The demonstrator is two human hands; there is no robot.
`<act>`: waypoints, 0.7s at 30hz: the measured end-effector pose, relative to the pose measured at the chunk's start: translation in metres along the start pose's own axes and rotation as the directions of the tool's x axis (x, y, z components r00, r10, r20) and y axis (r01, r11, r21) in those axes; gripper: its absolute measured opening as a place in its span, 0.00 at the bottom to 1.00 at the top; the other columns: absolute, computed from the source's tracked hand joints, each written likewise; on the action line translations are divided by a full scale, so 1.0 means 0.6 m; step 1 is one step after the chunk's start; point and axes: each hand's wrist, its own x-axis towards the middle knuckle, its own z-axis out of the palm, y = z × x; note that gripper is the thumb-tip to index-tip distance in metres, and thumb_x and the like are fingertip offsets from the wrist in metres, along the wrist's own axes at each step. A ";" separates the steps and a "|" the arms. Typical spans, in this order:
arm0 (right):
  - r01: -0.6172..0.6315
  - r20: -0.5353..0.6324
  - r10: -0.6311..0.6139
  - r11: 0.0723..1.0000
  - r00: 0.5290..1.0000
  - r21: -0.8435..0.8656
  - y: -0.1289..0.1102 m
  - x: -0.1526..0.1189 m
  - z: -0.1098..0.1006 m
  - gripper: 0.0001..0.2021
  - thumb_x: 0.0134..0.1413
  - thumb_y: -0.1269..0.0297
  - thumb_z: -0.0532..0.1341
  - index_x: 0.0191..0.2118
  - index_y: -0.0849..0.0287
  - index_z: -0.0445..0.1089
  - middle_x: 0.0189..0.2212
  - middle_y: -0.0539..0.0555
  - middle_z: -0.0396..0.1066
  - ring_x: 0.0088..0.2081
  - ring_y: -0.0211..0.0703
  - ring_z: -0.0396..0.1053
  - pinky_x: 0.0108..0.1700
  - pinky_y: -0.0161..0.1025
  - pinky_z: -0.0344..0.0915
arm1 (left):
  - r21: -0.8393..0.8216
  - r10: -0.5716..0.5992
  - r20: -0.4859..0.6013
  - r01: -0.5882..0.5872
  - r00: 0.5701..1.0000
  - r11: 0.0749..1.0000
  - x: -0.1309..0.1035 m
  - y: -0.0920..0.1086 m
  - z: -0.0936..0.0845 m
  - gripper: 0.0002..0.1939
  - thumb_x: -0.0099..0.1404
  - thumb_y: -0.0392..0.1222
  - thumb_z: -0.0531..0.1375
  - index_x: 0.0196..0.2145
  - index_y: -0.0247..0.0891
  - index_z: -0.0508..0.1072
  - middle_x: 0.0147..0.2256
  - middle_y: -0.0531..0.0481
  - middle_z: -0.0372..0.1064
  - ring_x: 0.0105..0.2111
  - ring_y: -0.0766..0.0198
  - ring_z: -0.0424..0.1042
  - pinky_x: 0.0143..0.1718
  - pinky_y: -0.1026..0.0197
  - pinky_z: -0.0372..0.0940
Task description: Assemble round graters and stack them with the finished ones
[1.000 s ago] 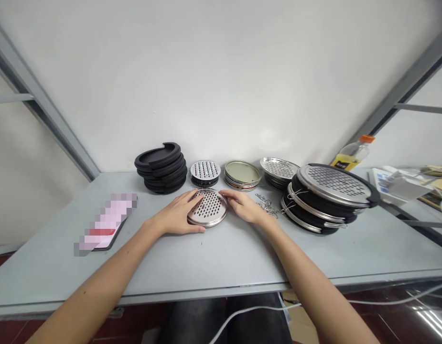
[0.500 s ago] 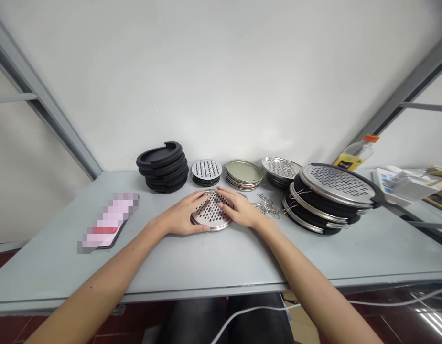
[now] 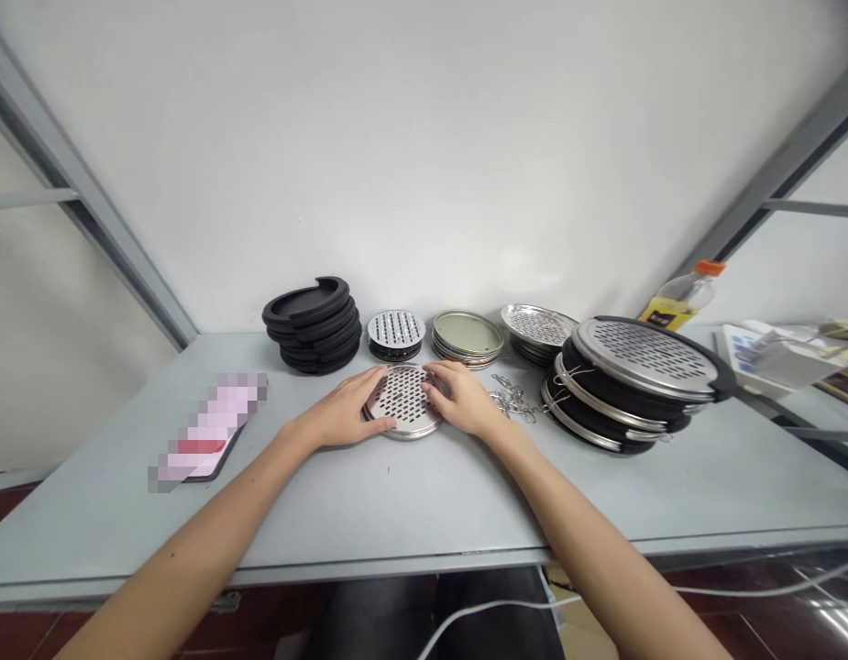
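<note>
- Right hand (image 3: 465,403) moved its thumb in over the perforated disc (image 3: 402,401); left hand (image 3: 337,412) drew its index back toward the rim.
- Disc looks more evenly bracketed now.
- Digits spread; clamping or resting, can't tell.
- Disc: on table (image 3: 410,504), small grater stack (image 3: 396,328) just behind it.

The person's left arm (image 3: 210,532) and right arm (image 3: 595,532) are both bare, angling inward from lower left and lower right. Left grip (image 3: 345,408) shows its back, fingers stretched forward, thumb stuck out well apart from them. Right grip (image 3: 466,401) sits near it, not touching, fingers kinda bent, thumb (image 3: 435,395) tucked closer in.
</note>
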 end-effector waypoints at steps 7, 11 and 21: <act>0.069 0.179 -0.064 0.997 0.982 -0.026 -0.001 -0.007 0.027 0.30 0.64 0.52 0.48 0.63 0.70 0.55 0.63 0.68 0.54 0.66 0.55 0.50 0.66 0.53 0.50 | -0.001 -0.016 0.058 0.016 0.998 1.000 -0.002 -0.003 0.005 0.47 0.62 0.64 0.57 0.67 0.35 0.45 0.67 0.40 0.43 0.66 0.49 0.44 0.65 0.48 0.45; 0.064 0.200 -0.053 0.997 0.978 -0.045 -0.002 -0.007 0.029 0.28 0.65 0.55 0.46 0.64 0.69 0.54 0.64 0.66 0.53 0.66 0.55 0.48 0.66 0.55 0.49 | -0.024 -0.044 0.078 0.046 0.996 0.999 -0.001 -0.003 0.005 0.48 0.61 0.65 0.57 0.68 0.36 0.43 0.67 0.39 0.41 0.67 0.48 0.43 0.65 0.46 0.45; 0.068 0.154 -0.061 0.997 0.986 -0.037 0.001 -0.005 0.030 0.27 0.65 0.55 0.48 0.63 0.67 0.57 0.62 0.66 0.56 0.65 0.54 0.52 0.65 0.55 0.51 | -0.040 -0.017 0.060 0.019 0.998 0.999 0.001 -0.006 0.003 0.45 0.61 0.64 0.57 0.67 0.39 0.47 0.67 0.42 0.44 0.66 0.48 0.45 0.65 0.46 0.47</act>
